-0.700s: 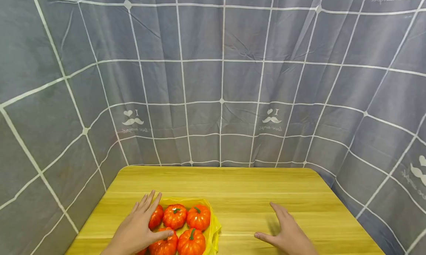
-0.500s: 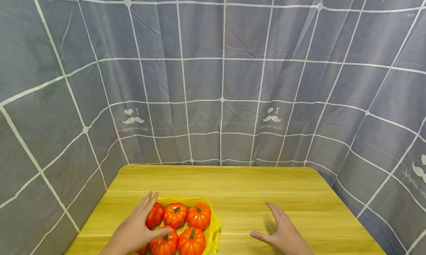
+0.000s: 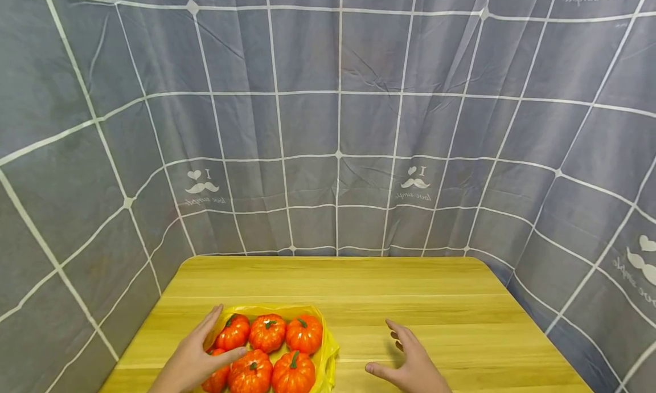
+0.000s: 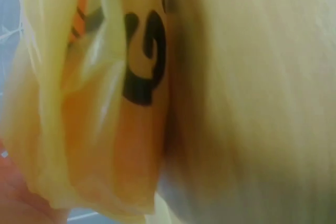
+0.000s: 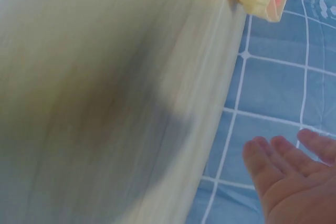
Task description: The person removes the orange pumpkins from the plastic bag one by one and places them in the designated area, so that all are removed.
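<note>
A yellow plastic bag (image 3: 329, 353), its mouth spread wide, lies at the front left of the table with several small orange pumpkins (image 3: 268, 332) inside. Along the bag's left side is my left hand (image 3: 187, 359), fingers extended by the rim and thumb reaching over the pumpkins. In the left wrist view, the bag's side (image 4: 94, 108) with black print fills the left half, and part of the hand (image 4: 21, 198) shows at the lower left corner. To the right of the bag, my right hand (image 3: 412, 361) hovers over the wood with fingers spread and nothing in it.
The table (image 3: 359, 285) has a yellowish wood-grain top with rounded far corners. A grey curtain (image 3: 369, 119) with white grid lines hangs behind it and along both sides. The right hand's shadow falls on the tabletop.
My right hand has moved left, toward the bag. The left hand has shifted left and down to the bag's edge, uncovering more of the left pumpkins.
</note>
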### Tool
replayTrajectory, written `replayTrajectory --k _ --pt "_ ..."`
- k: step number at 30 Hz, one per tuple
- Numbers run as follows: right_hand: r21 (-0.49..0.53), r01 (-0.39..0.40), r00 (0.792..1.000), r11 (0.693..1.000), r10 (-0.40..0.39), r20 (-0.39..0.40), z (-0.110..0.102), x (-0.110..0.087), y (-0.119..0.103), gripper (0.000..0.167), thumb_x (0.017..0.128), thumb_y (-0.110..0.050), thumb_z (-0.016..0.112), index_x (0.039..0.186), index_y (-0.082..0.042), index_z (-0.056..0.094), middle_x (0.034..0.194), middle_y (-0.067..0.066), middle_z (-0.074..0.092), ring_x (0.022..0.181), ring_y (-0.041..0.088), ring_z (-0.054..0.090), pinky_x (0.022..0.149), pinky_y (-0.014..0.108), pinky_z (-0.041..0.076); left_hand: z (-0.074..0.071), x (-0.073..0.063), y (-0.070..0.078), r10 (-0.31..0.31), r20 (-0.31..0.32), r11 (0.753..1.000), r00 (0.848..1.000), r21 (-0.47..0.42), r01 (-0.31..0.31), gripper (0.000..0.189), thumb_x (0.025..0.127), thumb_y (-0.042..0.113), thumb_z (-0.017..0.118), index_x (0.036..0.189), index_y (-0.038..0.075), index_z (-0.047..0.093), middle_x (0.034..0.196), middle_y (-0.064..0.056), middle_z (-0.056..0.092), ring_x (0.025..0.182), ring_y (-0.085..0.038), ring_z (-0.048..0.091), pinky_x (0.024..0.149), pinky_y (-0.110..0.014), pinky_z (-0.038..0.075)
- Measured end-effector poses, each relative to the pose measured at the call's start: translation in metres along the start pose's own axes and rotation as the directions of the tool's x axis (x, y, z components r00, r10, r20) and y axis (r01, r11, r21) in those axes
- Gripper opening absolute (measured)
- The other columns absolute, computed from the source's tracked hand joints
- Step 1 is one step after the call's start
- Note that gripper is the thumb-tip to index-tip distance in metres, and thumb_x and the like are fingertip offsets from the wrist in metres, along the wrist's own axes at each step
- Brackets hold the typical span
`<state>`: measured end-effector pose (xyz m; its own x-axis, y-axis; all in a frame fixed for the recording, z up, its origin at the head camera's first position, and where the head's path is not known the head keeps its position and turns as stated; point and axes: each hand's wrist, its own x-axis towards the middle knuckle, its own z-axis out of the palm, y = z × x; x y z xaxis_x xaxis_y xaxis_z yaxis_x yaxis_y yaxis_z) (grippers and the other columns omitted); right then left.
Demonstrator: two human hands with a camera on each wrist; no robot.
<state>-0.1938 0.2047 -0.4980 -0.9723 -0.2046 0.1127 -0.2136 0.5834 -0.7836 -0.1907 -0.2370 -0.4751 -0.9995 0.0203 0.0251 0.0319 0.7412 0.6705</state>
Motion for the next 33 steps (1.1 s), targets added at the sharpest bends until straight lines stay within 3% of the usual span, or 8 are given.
replayTrajectory --k 6,11,14,18,26,31,33 --pt "0.093 0.030 0.998 0.995 -0.035 0.045 0.014 0.003 -0.007 0.091 0.084 -0.041 0.082 0.151 0.003 0.038 0.144 0.029 0.044 0.125 0.049 0.050 0.099 0.059 0.045 -0.002 -0.001 -0.010 -0.019 0.007 1.000 1.000 0.008 0.019 0.112 0.081 0.058 0.079 0.158 -0.003 0.025 0.160 -0.028 0.024 0.140 -0.055 0.026 0.106 -0.069 0.029" --pt "0.141 0.042 0.996 0.989 -0.053 0.077 0.024 0.007 -0.014 0.088 0.085 -0.038 0.083 0.151 0.001 0.039 0.143 0.028 0.046 0.126 0.048 0.050 0.100 0.059 0.045 -0.004 -0.001 -0.017 -0.056 0.016 0.998 0.998 -0.011 0.056 0.097 0.091 0.058 0.068 0.155 -0.005 0.030 0.156 -0.030 0.031 0.138 -0.055 0.032 0.105 -0.067 0.033" --pt "0.166 0.059 0.993 0.984 -0.074 0.091 0.029 0.007 -0.019 0.086 0.085 -0.037 0.083 0.150 0.001 0.040 0.142 0.027 0.047 0.126 0.048 0.050 0.100 0.058 0.045 -0.004 0.000 -0.019 -0.041 0.015 0.999 0.999 -0.018 0.042 0.086 0.098 0.053 0.060 0.153 -0.008 0.033 0.153 -0.031 0.034 0.137 -0.055 0.033 0.106 -0.066 0.033" --pt "0.192 0.089 0.988 0.977 -0.111 0.105 0.034 0.007 -0.023 0.085 0.086 -0.036 0.082 0.149 0.002 0.041 0.144 0.029 0.045 0.126 0.049 0.049 0.100 0.057 0.045 -0.001 0.000 -0.019 -0.020 0.019 0.999 1.000 -0.036 0.020 0.080 0.101 0.046 0.059 0.151 -0.010 0.033 0.153 -0.032 0.032 0.138 -0.053 0.032 0.108 -0.064 0.032" --pt "0.187 0.225 0.971 0.956 -0.236 0.040 0.045 0.007 -0.026 0.080 0.080 -0.031 0.088 0.143 -0.001 0.050 0.139 0.024 0.051 0.121 0.048 0.053 0.097 0.046 0.051 0.006 0.002 -0.017 -0.026 0.056 0.997 0.998 -0.075 0.030 0.079 0.103 0.046 0.054 0.152 -0.011 0.029 0.156 -0.030 0.028 0.141 -0.049 0.027 0.111 -0.062 0.028" --pt "0.235 0.254 0.961 0.938 -0.272 0.050 0.054 0.009 -0.029 0.077 0.079 -0.026 0.089 0.142 -0.002 0.052 0.139 0.025 0.052 0.119 0.047 0.054 0.095 0.051 0.050 0.005 0.005 -0.019 -0.062 0.067 0.988 0.996 -0.140 0.071 0.074 0.107 0.050 0.043 0.154 -0.006 0.031 0.157 -0.027 0.030 0.141 -0.049 0.027 0.110 -0.065 0.027" --pt "0.246 0.255 0.959 0.935 -0.278 0.063 0.058 0.009 -0.030 0.077 0.079 -0.025 0.089 0.142 0.000 0.051 0.138 0.025 0.052 0.119 0.047 0.055 0.095 0.052 0.050 0.005 0.004 -0.021 -0.050 0.054 0.985 0.997 -0.165 0.059 0.069 0.108 0.047 0.040 0.154 -0.005 0.034 0.156 -0.025 0.032 0.142 -0.048 0.028 0.111 -0.064 0.026"
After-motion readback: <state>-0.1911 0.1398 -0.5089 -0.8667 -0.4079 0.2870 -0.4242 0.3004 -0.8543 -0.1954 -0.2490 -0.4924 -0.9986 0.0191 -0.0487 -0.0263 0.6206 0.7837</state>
